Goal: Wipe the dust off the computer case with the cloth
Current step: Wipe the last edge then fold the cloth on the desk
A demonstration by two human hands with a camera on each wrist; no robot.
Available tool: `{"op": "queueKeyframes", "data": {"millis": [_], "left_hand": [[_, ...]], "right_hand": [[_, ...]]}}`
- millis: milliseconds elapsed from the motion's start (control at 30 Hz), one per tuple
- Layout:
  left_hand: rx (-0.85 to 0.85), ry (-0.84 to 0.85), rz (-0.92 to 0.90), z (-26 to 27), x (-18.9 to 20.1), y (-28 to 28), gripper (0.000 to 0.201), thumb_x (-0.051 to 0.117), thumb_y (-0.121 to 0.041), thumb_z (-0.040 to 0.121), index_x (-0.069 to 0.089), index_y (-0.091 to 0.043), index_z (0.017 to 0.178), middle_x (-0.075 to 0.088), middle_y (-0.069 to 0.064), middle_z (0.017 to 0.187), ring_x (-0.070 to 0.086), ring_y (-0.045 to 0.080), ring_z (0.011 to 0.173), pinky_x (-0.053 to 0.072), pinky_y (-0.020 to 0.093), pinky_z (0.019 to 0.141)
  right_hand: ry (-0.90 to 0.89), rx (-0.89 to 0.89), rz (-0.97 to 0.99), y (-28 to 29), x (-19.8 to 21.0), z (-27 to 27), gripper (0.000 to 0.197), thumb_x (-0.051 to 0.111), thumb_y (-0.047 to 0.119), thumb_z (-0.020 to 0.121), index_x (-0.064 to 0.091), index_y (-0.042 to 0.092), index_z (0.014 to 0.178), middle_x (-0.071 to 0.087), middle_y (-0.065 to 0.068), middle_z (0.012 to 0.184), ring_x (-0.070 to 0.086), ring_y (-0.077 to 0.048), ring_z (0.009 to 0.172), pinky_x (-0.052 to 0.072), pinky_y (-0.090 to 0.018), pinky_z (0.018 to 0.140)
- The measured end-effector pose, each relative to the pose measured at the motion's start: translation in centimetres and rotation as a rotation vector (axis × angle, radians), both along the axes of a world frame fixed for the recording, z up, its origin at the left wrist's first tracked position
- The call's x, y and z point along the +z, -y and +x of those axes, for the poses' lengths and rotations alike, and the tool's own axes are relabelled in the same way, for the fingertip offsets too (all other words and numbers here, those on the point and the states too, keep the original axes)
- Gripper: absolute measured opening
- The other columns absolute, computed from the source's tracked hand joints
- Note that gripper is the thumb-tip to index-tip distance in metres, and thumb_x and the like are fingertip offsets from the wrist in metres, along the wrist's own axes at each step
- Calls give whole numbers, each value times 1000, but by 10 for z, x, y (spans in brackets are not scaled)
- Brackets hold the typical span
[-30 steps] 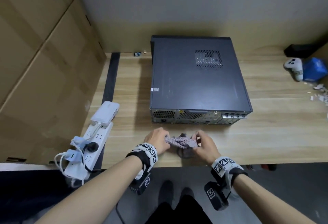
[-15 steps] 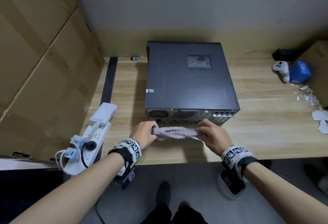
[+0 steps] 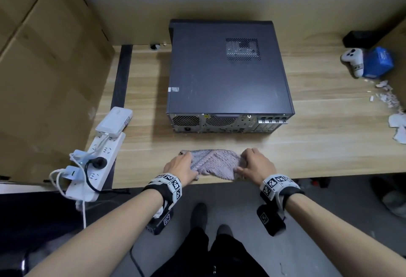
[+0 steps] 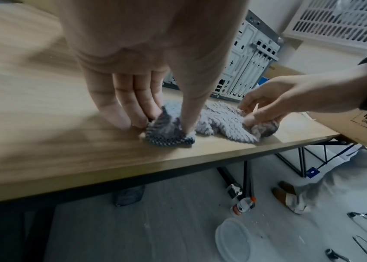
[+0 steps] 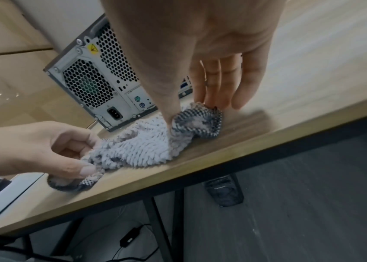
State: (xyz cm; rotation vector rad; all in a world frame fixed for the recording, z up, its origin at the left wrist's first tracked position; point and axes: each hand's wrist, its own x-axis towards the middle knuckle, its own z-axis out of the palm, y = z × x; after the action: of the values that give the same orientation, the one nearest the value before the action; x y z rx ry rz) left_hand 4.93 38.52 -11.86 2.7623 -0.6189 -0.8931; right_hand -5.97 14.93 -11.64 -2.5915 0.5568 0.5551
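A dark grey computer case (image 3: pixel 228 74) lies flat on the wooden table (image 3: pixel 329 134), its dusty top panel up and its metal rear (image 4: pixel 245 67) (image 5: pixel 95 79) facing me. In front of it, near the table's front edge, a fluffy pinkish-grey cloth (image 3: pixel 214 162) (image 4: pixel 218 122) (image 5: pixel 142 143) is stretched out on the wood. My left hand (image 3: pixel 182 166) (image 4: pixel 164 124) pinches its left end between thumb and fingers. My right hand (image 3: pixel 252 164) (image 5: pixel 189 113) pinches its right end the same way. Both hands are a short way from the case.
A white power strip (image 3: pixel 96 162) with plugs and a white adapter (image 3: pixel 114 120) lies at the table's left edge, beside large cardboard boxes (image 3: pixel 44 57). At the far right are a white controller (image 3: pixel 353 59), a blue box (image 3: pixel 377 61) and paper scraps (image 3: pixel 386 96).
My hands moved apart and drew the bunched cloth out wide. They then brought it down flat on the table, nearer the front edge.
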Motion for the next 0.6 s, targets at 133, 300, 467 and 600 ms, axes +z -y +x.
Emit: {"op": "queueKeyframes", "data": {"millis": [133,300,467,600], "left_hand": [[66,-58,-89,5,3,-5,12,65,-24,74,53,-23,77,60,-5,94,57,20,84,46,30,69],[137,-2,-310,22,27,-15,14,71,-22,72,63,-25,83,63,-10,86,58,17,75,41,26,63],[-57,193,-463,37,49,-19,20,64,-12,76,63,-28,87,57,-13,89,55,12,78,46,30,65],[-291,-23,-238,25,45,-18,31,61,-6,83,60,-32,100,51,-14,91,53,10,83,46,25,67]], "right_hand": [[-4,57,33,5,-4,-2,26,69,44,82,51,26,86,47,2,96,51,-21,90,44,-33,70],[248,-17,132,20,12,5,40,77,18,75,40,32,71,48,11,75,49,-18,67,29,-23,53],[576,-16,245,28,30,11,41,56,-9,62,43,29,70,54,10,78,56,-19,73,46,-34,60],[409,101,334,31,18,-1,40,63,-10,71,50,27,62,62,9,78,69,-15,86,55,-35,66]]}}
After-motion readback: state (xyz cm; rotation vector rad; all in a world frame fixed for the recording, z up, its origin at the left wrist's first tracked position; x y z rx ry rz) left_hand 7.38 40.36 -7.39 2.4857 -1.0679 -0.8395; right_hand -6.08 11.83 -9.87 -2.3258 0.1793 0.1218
